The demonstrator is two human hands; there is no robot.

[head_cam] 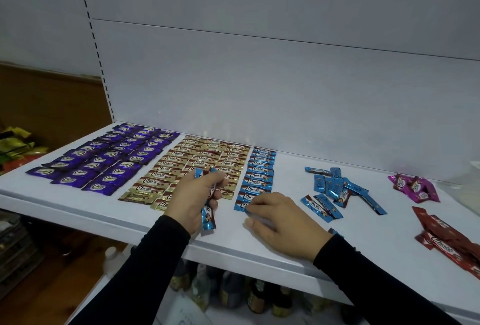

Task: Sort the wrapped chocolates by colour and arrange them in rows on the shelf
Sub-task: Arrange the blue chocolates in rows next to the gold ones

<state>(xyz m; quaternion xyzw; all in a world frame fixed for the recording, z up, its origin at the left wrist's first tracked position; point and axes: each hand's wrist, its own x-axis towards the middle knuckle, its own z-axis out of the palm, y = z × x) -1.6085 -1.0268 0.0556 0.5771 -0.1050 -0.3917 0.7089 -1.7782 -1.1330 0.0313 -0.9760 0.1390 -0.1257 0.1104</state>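
Glossy, crinkled foil-like wrapping is seen on the blue chocolates (pixel 255 176) laid on the smooth, matt white shelf (pixel 161 226), the same shiny film is shown by the purple chocolates (pixel 104 158) at the shelf's left end, and matt black cloth sleeves (pixel 145 267) are worn.

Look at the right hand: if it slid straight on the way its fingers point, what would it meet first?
Probably the blue row: the right hand points left and away, fingertips already at its nearest chocolate. Contact is unclear.
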